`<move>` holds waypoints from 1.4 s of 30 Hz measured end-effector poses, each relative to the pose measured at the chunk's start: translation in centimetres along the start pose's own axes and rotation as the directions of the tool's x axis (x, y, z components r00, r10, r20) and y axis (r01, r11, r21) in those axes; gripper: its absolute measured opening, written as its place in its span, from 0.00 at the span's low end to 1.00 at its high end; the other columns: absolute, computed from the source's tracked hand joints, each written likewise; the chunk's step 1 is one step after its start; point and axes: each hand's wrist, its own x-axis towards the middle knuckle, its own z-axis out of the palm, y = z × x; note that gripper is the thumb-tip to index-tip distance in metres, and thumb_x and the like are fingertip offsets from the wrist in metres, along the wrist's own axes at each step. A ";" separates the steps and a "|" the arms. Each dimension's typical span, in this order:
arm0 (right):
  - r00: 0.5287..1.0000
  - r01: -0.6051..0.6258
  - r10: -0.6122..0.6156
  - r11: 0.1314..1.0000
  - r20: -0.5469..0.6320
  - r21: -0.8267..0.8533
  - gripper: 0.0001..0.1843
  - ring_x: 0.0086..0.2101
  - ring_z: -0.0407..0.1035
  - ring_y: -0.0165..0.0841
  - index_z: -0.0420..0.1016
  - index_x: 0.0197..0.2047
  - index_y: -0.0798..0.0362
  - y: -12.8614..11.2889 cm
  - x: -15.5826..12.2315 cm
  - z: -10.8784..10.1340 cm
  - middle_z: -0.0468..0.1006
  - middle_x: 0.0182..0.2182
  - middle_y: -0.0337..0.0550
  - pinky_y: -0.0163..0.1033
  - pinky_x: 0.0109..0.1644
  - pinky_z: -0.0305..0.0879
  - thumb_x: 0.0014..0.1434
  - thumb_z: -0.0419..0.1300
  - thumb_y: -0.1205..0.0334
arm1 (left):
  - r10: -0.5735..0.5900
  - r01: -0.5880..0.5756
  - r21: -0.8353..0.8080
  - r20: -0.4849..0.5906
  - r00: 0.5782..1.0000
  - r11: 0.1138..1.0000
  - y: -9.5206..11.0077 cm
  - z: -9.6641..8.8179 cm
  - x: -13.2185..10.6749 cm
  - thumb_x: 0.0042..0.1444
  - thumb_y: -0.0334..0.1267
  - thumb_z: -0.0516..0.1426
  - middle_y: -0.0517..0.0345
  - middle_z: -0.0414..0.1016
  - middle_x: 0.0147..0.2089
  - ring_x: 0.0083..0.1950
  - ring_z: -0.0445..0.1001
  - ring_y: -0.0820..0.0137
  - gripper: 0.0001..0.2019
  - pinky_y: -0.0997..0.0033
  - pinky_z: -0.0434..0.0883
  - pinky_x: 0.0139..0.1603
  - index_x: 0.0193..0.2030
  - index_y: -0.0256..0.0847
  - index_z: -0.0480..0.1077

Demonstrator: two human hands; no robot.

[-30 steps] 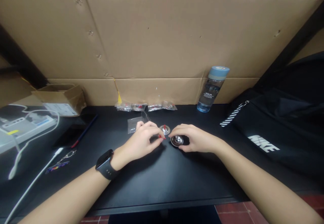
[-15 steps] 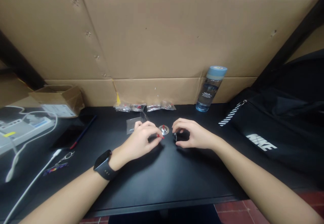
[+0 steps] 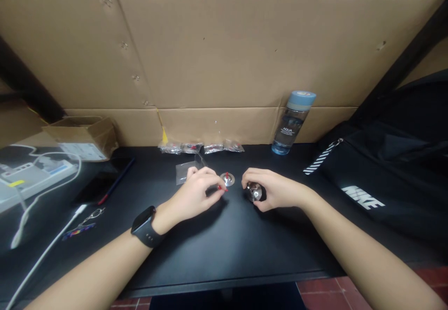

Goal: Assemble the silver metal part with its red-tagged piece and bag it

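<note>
Two discs [image 3: 255, 192], perhaps two red pegs [image 3: 227, 175]

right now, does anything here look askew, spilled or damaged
Nothing looks spilled. The cardboard panel has a small scuffed mark at upper right, and the bottle appears to lean, perhaps only lens distortion. Nothing stands out around the left hand, right hand or the red-stemmed metal disc between them.

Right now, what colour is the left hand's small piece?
The small piece is red; see the head view.
</note>
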 end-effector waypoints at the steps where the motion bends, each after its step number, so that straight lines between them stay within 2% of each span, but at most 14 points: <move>1: 1.000 0.002 -0.002 1.000 0.016 -0.020 0.23 0.42 0.70 0.36 0.73 0.46 0.49 0.0 -0.1 0.0 0.74 0.43 0.41 0.38 0.48 0.67 0.45 0.65 0.74 | -0.001 0.001 0.000 0.002 1.000 1.000 0.0 0.0 0.0 0.64 0.36 0.59 0.63 0.81 0.44 0.51 0.74 0.65 0.04 0.60 0.53 0.51 0.43 0.48 0.76; 4: 0.999 -0.027 0.031 0.995 0.038 -0.094 0.25 0.46 0.70 0.39 0.74 0.48 0.49 0.1 -0.2 0.0 0.75 0.47 0.43 0.42 0.54 0.65 0.45 0.64 0.73 | -0.004 0.004 -0.003 0.008 1.000 1.000 0.0 0.0 0.1 0.64 0.36 0.59 0.63 0.81 0.45 0.52 0.74 0.65 0.04 0.60 0.53 0.51 0.43 0.48 0.76; 9: 0.999 -0.033 0.031 0.990 -0.015 -0.139 0.24 0.46 0.71 0.40 0.75 0.49 0.48 -0.1 -0.2 -0.2 0.79 0.44 0.42 0.45 0.55 0.64 0.48 0.64 0.73 | -0.008 0.008 -0.008 0.010 1.000 1.000 0.1 -0.1 0.1 0.64 0.37 0.59 0.62 0.81 0.45 0.52 0.74 0.65 0.04 0.59 0.53 0.51 0.43 0.49 0.76; 13: 0.995 0.020 -0.024 0.999 -0.095 -0.046 0.26 0.45 0.72 0.39 0.75 0.54 0.48 -0.5 0.1 -0.5 0.81 0.45 0.43 0.44 0.53 0.67 0.51 0.66 0.71 | -0.013 0.013 0.001 0.009 1.000 1.000 0.1 -0.1 0.1 0.64 0.38 0.59 0.63 0.82 0.45 0.52 0.74 0.64 0.05 0.58 0.54 0.52 0.43 0.50 0.76; 17: 0.978 0.035 -0.028 0.999 -0.206 0.030 0.25 0.45 0.74 0.38 0.76 0.56 0.48 -0.5 0.2 -0.4 0.82 0.47 0.44 0.43 0.51 0.70 0.54 0.68 0.66 | -0.034 0.034 -0.007 -0.002 0.999 0.999 0.2 -0.2 0.1 0.64 0.38 0.59 0.63 0.82 0.46 0.52 0.74 0.64 0.05 0.58 0.55 0.52 0.43 0.50 0.77; 21: 0.949 0.058 -0.002 0.984 -0.314 0.170 0.24 0.43 0.75 0.38 0.77 0.55 0.49 -0.1 0.4 0.4 0.82 0.46 0.45 0.44 0.50 0.72 0.55 0.71 0.63 | -0.076 0.071 -0.106 -0.050 0.996 0.992 0.3 0.0 0.2 0.63 0.40 0.61 0.60 0.82 0.45 0.51 0.75 0.63 0.04 0.57 0.60 0.55 0.42 0.49 0.78; 24: 0.928 0.096 0.069 0.906 -0.365 0.413 0.24 0.48 0.76 0.40 0.77 0.54 0.49 -0.1 0.8 1.3 0.80 0.49 0.47 0.47 0.54 0.74 0.54 0.73 0.62 | -0.105 0.083 -0.186 -0.114 0.988 0.979 0.3 0.3 0.2 0.61 0.40 0.62 0.58 0.82 0.44 0.50 0.76 0.63 0.03 0.58 0.64 0.55 0.39 0.47 0.78; 27: 0.920 0.129 0.171 0.718 -0.354 0.684 0.25 0.53 0.75 0.42 0.76 0.54 0.48 -0.6 1.2 2.3 0.78 0.52 0.48 0.50 0.55 0.76 0.53 0.74 0.62 | -0.163 0.114 -0.218 -0.221 0.962 0.969 0.5 0.6 0.3 0.60 0.42 0.64 0.56 0.81 0.44 0.51 0.75 0.62 0.04 0.56 0.66 0.56 0.38 0.47 0.79; 30: 0.914 0.143 0.226 0.598 -0.338 0.788 0.26 0.55 0.74 0.44 0.76 0.52 0.49 -1.3 1.4 2.8 0.78 0.53 0.49 0.52 0.55 0.78 0.51 0.76 0.64 | -0.194 0.125 -0.240 -0.289 0.938 0.963 1.0 0.7 0.4 0.60 0.43 0.65 0.55 0.81 0.42 0.52 0.74 0.60 0.05 0.55 0.67 0.56 0.38 0.47 0.79; 35: 0.911 0.163 0.235 0.549 -0.338 0.820 0.27 0.54 0.75 0.43 0.76 0.52 0.48 -2.0 1.6 3.1 0.77 0.53 0.48 0.51 0.54 0.78 0.50 0.76 0.67 | -0.202 0.155 -0.163 -0.337 0.919 0.974 1.8 0.4 0.2 0.61 0.43 0.64 0.56 0.82 0.46 0.54 0.74 0.60 0.06 0.53 0.65 0.57 0.42 0.50 0.81; 38: 0.919 0.161 0.226 0.536 -0.324 0.829 0.26 0.55 0.74 0.44 0.76 0.52 0.48 -2.1 1.6 3.1 0.77 0.53 0.48 0.52 0.54 0.78 0.50 0.76 0.68 | -0.183 0.148 -0.129 -0.330 0.926 0.981 2.2 0.4 0.0 0.60 0.44 0.65 0.56 0.81 0.47 0.56 0.74 0.59 0.05 0.53 0.65 0.58 0.41 0.51 0.82; 42: 0.920 0.158 0.227 0.532 -0.320 0.832 0.27 0.55 0.74 0.44 0.75 0.52 0.48 -2.2 1.6 3.2 0.78 0.53 0.48 0.52 0.54 0.78 0.50 0.76 0.68 | -0.179 0.136 -0.160 -0.294 0.939 0.978 2.4 0.5 0.0 0.59 0.43 0.66 0.56 0.81 0.46 0.56 0.75 0.59 0.04 0.55 0.66 0.56 0.38 0.49 0.82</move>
